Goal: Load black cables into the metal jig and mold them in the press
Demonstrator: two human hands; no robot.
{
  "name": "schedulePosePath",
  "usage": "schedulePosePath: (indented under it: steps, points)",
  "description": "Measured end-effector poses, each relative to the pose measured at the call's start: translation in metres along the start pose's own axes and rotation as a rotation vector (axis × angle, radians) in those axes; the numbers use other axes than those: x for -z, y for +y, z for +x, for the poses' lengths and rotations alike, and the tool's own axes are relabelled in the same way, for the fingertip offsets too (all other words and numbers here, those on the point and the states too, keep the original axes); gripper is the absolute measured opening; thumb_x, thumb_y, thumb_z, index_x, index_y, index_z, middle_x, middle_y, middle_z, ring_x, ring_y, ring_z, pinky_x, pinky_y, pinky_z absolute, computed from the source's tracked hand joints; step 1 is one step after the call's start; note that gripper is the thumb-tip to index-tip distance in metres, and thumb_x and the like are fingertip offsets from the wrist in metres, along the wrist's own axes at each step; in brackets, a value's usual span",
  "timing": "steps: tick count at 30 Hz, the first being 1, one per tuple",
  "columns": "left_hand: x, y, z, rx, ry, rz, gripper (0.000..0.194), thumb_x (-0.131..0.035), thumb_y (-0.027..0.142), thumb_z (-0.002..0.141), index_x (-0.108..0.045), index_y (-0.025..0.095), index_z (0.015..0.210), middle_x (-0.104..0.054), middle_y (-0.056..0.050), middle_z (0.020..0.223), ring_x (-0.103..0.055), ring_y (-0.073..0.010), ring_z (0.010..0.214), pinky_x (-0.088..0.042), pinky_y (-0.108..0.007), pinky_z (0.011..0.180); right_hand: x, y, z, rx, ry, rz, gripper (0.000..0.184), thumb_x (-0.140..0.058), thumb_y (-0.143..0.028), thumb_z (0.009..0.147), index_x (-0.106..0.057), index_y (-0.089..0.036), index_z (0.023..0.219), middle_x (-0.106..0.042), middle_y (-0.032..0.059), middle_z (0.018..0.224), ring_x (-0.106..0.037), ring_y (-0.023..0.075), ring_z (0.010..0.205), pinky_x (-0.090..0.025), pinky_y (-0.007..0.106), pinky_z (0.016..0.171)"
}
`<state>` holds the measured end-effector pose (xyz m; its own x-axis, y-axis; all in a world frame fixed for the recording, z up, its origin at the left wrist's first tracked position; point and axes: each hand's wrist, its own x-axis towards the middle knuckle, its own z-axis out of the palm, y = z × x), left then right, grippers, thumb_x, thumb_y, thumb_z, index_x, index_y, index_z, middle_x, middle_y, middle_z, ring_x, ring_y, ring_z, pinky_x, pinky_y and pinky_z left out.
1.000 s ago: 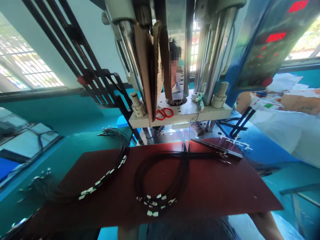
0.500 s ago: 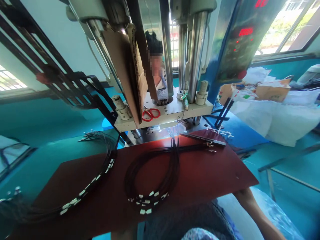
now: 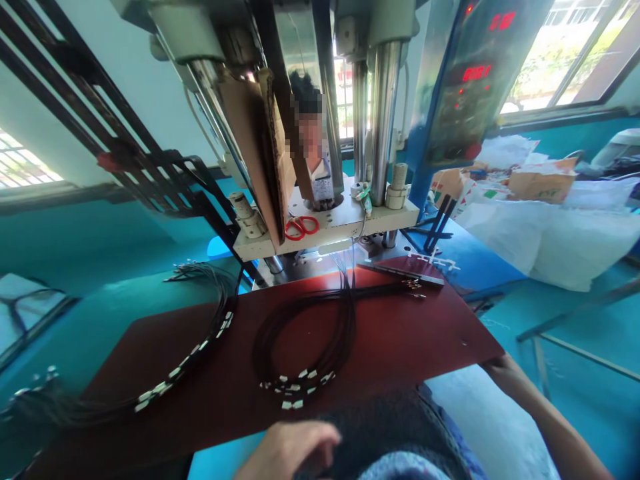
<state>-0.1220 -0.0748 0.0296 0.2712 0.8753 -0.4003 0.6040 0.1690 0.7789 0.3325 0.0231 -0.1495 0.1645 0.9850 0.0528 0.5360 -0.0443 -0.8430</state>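
My left hand (image 3: 293,448) is low in the middle, over my lap and just in front of the brown board's (image 3: 400,347) near edge. Its fingers are loosely bent, with nothing visible in them. My right hand (image 3: 495,363) is at the board's right corner, its fingers hidden beneath the edge. On the board lies a looped bundle of black cables (image 3: 265,333) with white tags (image 3: 293,404); its metal-tipped ends (image 3: 414,285) point right. Another tagged cable bundle (image 3: 175,373) curves along the left side. Neither hand touches the cables.
Behind the board stands a press with a pale plate (image 3: 330,230), carrying red-handled scissors (image 3: 302,228) and cardboard (image 3: 250,147). A dark metal bar (image 3: 400,272) lies at the board's back right. A control panel (image 3: 467,87) hangs above right. White sacks (image 3: 565,233) stand beyond. A person (image 3: 320,170) shows behind the press.
My left hand has come up into view at the bottom, from below the board's near edge. My right hand remains at the right corner. The view has shifted slightly; the cables lie as before.
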Motion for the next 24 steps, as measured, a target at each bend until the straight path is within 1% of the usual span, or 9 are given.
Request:
schedulePosePath:
  steps: [1, 2, 4, 7, 9, 11, 17, 21, 24]
  points:
    - [-0.004, 0.021, 0.016, -0.21, -0.064, 0.077, 0.03, -0.067, 0.042, 0.069, -0.067, 0.028, 0.095, -0.069, -0.002, 0.091, -0.062, -0.0201, 0.088, -0.046, -0.028, 0.085, 0.002, 0.002, 0.004, 0.016, 0.009, -0.022, 0.025, -0.058, -0.041, 0.054, -0.067, -0.018, 0.062, -0.072, 0.0099, 0.076, -0.066, 0.0302, 0.075, -0.052, 0.041, 0.073]
    - [-0.01, 0.042, 0.037, -0.385, -0.043, 0.152, 0.031, -0.061, 0.04, 0.075, -0.064, 0.027, 0.103, -0.067, -0.002, 0.1, -0.06, -0.0184, 0.094, -0.044, -0.026, 0.088, 0.003, 0.002, 0.006, 0.033, 0.017, -0.046, 0.025, -0.056, -0.04, 0.055, -0.067, -0.018, 0.062, -0.072, 0.0097, 0.075, -0.066, 0.0306, 0.075, -0.052, 0.042, 0.074]
    - [-0.022, 0.075, 0.089, -0.58, 0.1, 0.322, 0.031, -0.056, 0.035, 0.081, -0.058, 0.021, 0.109, -0.062, -0.004, 0.109, -0.055, -0.0172, 0.101, -0.041, -0.027, 0.093, 0.007, -0.003, 0.007, 0.062, 0.025, -0.089, 0.028, -0.053, -0.039, 0.057, -0.069, -0.018, 0.067, -0.072, 0.0091, 0.076, -0.065, 0.0307, 0.076, -0.051, 0.042, 0.074]
    - [-0.039, 0.099, 0.171, -0.577, 0.328, 0.661, 0.035, -0.055, 0.03, 0.081, -0.054, 0.014, 0.111, -0.056, -0.01, 0.114, -0.049, -0.0227, 0.108, -0.038, -0.036, 0.095, 0.018, -0.013, -0.004, 0.071, 0.035, -0.109, 0.038, -0.053, -0.04, 0.063, -0.069, -0.016, 0.088, -0.071, 0.0091, 0.089, -0.065, 0.0295, 0.084, -0.051, 0.039, 0.076]
    - [-0.046, 0.101, 0.211, -0.499, 0.394, 0.809, 0.036, -0.055, 0.033, 0.081, -0.052, 0.013, 0.111, -0.054, -0.012, 0.113, -0.047, -0.0254, 0.109, -0.039, -0.04, 0.093, 0.031, -0.015, -0.015, 0.048, 0.029, -0.087, 0.043, -0.053, -0.043, 0.067, -0.067, -0.015, 0.097, -0.071, 0.01, 0.09, -0.066, 0.0284, 0.084, -0.052, 0.038, 0.076]
    - [-0.05, 0.1, 0.233, -0.47, 0.397, 0.902, 0.033, -0.052, 0.035, 0.083, -0.052, 0.012, 0.107, -0.054, -0.012, 0.11, -0.048, -0.0265, 0.107, -0.04, -0.041, 0.09, 0.044, -0.014, -0.028, 0.014, 0.023, -0.074, 0.046, -0.053, -0.046, 0.07, -0.064, -0.015, 0.101, -0.071, 0.0099, 0.087, -0.067, 0.0273, 0.082, -0.053, 0.037, 0.074]
    - [-0.053, 0.108, 0.244, -0.449, 0.21, 0.893, 0.024, -0.042, 0.028, 0.086, -0.05, 0.012, 0.102, -0.057, -0.012, 0.105, -0.054, -0.023, 0.1, -0.045, -0.034, 0.082, 0.069, -0.028, -0.041, 0.03, 0.151, -0.155, 0.042, -0.051, -0.049, 0.073, -0.065, -0.019, 0.099, -0.072, 0.0076, 0.083, -0.067, 0.0273, 0.08, -0.053, 0.036, 0.071]
    - [-0.048, 0.118, 0.23, -0.437, 0.178, 0.769, 0.018, -0.039, 0.026, 0.086, -0.048, 0.014, 0.096, -0.06, -0.008, 0.095, -0.057, -0.019, 0.09, -0.044, -0.029, 0.076, 0.058, -0.086, -0.027, 0.132, 0.275, -0.114, 0.035, -0.048, -0.044, 0.079, -0.065, -0.02, 0.098, -0.07, 0.0073, 0.094, -0.064, 0.0258, 0.09, -0.049, 0.036, 0.082]
    - [-0.039, 0.125, 0.203, -0.468, -0.113, 0.348, 0.017, -0.037, 0.03, 0.086, -0.046, 0.016, 0.088, -0.055, 0.0, 0.07, -0.053, -0.0115, 0.064, -0.04, -0.023, 0.06, 0.036, -0.149, -0.011, 0.169, 0.226, 0.079, 0.033, -0.049, -0.042, 0.083, -0.065, -0.021, 0.102, -0.067, 0.0055, 0.104, -0.06, 0.0241, 0.099, -0.047, 0.034, 0.087]
